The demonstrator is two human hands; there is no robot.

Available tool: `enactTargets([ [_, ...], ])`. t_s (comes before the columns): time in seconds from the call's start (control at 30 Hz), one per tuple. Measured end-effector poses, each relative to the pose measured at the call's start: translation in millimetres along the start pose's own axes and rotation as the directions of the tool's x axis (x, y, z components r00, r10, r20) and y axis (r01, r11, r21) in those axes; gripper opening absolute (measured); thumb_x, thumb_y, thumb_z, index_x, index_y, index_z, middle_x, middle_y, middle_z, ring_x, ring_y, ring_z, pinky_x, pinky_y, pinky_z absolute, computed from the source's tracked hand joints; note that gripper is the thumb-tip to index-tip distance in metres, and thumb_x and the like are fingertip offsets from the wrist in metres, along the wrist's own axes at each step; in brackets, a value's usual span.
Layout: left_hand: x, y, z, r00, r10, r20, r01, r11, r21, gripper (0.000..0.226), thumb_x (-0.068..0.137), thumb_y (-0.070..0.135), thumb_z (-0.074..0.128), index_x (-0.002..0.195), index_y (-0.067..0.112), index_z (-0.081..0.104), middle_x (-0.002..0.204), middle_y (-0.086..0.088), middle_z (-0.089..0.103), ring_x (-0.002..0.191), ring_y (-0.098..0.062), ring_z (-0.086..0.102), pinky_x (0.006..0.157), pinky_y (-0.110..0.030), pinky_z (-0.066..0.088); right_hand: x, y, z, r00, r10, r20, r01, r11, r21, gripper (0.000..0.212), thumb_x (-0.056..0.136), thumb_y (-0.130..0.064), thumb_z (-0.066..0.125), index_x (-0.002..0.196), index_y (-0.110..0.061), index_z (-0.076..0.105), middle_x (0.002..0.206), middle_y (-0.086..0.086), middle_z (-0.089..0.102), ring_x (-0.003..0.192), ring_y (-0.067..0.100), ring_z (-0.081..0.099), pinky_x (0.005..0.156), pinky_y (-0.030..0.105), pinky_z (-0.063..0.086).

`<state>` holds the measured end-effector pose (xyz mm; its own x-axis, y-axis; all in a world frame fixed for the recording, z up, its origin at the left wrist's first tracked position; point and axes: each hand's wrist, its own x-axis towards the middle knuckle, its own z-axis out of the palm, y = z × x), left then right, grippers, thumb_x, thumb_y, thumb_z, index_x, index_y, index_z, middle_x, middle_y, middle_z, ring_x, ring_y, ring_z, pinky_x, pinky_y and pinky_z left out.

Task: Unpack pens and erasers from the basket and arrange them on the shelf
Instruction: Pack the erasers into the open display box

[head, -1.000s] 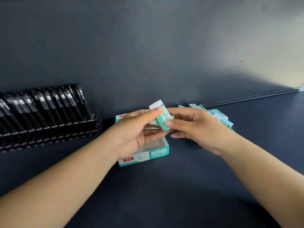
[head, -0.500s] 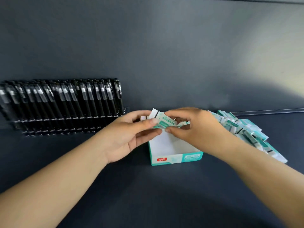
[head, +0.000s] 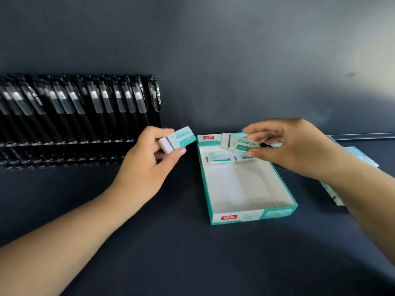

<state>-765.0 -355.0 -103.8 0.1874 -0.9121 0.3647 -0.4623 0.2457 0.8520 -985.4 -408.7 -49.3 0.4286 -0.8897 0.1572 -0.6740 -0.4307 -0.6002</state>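
Erasers in both hands — left hand (head: pixel 147 165) pinches a teal-sleeved eraser (head: pixel 177 139) beside the pen rack (head: pixel 74 116), right hand (head: pixel 299 150) grips another eraser (head: pixel 238 143) over the open teal box (head: pixel 254 216).

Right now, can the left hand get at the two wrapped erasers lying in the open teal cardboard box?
Probably not yet: the left hand already grips a white-and-teal wrapped eraser, and the right hand, holding another, hovers over the two erasers in the open teal cardboard box.

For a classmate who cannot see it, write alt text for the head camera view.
Each hand holds a wrapped eraser: the left hand one beside an open teal box, the right hand one over it. Two erasers remain inside; black pens fill a rack at left.
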Motion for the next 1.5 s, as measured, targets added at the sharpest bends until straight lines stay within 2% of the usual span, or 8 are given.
enactTargets([
  [0.1, -1.3, -6.7, 7.4, 0.996, 0.091, -0.020, -0.088, 0.989, 0.121, 0.022, 0.082, 0.038, 0.057, 0.091, 0.040, 0.037, 0.097, 0.027, 0.052, 0.088, 0.012, 0.055, 0.077, -0.001, 0.041, -1.7, 3.4, 7.4, 0.997, -0.052, 0.061, 0.066, 0.965, -0.253, 0.028, 0.079, -0.019, 0.068, 0.106, -0.025, 0.067, 0.093, -0.018, 0.066, 0.080, 0.000, 0.055, 0.074, 0.002, 0.035],
  [0.3, -7.6, -14.3, 17.6, 0.952, 0.234, 0.198, -0.261, 0.957, 0.125, 0.022, 0.085, 0.048, 0.045, 0.100, 0.034, 0.035, 0.098, 0.033, 0.048, 0.094, 0.026, 0.048, 0.077, 0.002, 0.038, -4.7, 5.6, 29.9, 0.982, -0.143, 0.125, 0.185, 0.876, -0.445, 0.035, 0.086, -0.031, 0.056, 0.120, -0.029, 0.059, 0.120, -0.005, 0.062, 0.112, 0.017, 0.054, 0.092, 0.023, 0.036],
  [0.43, -7.5, -23.0, 18.5, 0.939, 0.253, 0.235, -0.289, 0.947, 0.137, 0.031, 0.083, 0.047, 0.037, 0.104, 0.026, 0.031, 0.115, 0.033, 0.034, 0.113, 0.029, 0.031, 0.087, 0.005, 0.029, 5.5, 13.6, 41.2, 0.961, -0.249, 0.121, 0.276, 0.820, -0.502, 0.026, 0.079, -0.026, 0.063, 0.102, -0.017, 0.070, 0.102, 0.003, 0.070, 0.094, 0.023, 0.064, 0.081, 0.027, 0.045],
  [0.6, -5.2, -32.4, 18.7, 0.942, 0.212, 0.262, -0.263, 0.948, 0.177, 0.033, 0.081, 0.050, 0.035, 0.103, 0.027, 0.029, 0.111, 0.034, 0.035, 0.114, 0.033, 0.023, 0.088, 0.008, 0.023, 8.9, 18.0, 50.1, 0.948, -0.295, 0.121, 0.318, 0.844, -0.433, 0.020, 0.061, -0.024, 0.061, 0.071, -0.009, 0.069, 0.071, 0.008, 0.068, 0.061, 0.026, 0.064, 0.056, 0.035, 0.056],
  [0.87, -4.3, -30.9, 14.4, 0.939, 0.178, 0.295, -0.242, 0.950, 0.197, 0.036, 0.082, 0.054, 0.034, 0.106, 0.027, 0.030, 0.102, 0.029, 0.048, 0.094, 0.021, 0.044, 0.077, 0.000, 0.035, 2.4, 13.7, 47.6, 0.992, -0.113, 0.064, 0.130, 0.834, -0.536, 0.036, 0.074, -0.045, 0.048, 0.088, -0.018, 0.068, 0.083, 0.005, 0.067, 0.087, 0.029, 0.058, 0.073, 0.034, 0.046],
  [1.1, -4.8, -24.8, 10.1, 0.953, 0.131, 0.275, -0.192, 0.959, 0.207, 0.034, 0.079, 0.057, 0.033, 0.103, 0.034, 0.034, 0.088, 0.026, 0.052, 0.088, 0.000, 0.052, 0.075, -0.008, 0.039, 1.8, 21.5, 50.2, 0.978, -0.205, 0.040, 0.200, 0.867, -0.457, 0.018, 0.067, -0.027, 0.058, 0.072, -0.014, 0.070, 0.063, 0.007, 0.066, 0.054, 0.027, 0.061, 0.049, 0.037, 0.054],
  [1.23, -5.7, -21.8, 7.8, 0.951, 0.124, 0.284, -0.196, 0.951, 0.238, 0.033, 0.078, 0.059, 0.032, 0.100, 0.035, 0.035, 0.085, 0.008, 0.060, 0.084, -0.006, 0.053, 0.074, -0.011, 0.040, 3.9, 14.8, 46.6, 0.983, -0.168, 0.072, 0.183, 0.890, -0.418, 0.016, 0.078, -0.026, 0.065, 0.088, -0.016, 0.071, 0.081, -0.003, 0.071, 0.074, 0.023, 0.066, 0.066, 0.033, 0.053],
  [1.5, -7.4, -24.0, 10.9, 0.956, 0.082, 0.282, -0.165, 0.945, 0.284, 0.036, 0.074, 0.064, 0.028, 0.101, 0.042, 0.035, 0.091, 0.024, 0.046, 0.082, 0.004, 0.047, 0.066, -0.008, 0.037, 6.0, 17.7, 43.2, 0.988, -0.127, 0.086, 0.150, 0.922, -0.358, 0.020, 0.079, -0.028, 0.066, 0.097, -0.020, 0.069, 0.076, -0.016, 0.053, 0.085, -0.002, 0.052, 0.077, 0.017, 0.038],
])
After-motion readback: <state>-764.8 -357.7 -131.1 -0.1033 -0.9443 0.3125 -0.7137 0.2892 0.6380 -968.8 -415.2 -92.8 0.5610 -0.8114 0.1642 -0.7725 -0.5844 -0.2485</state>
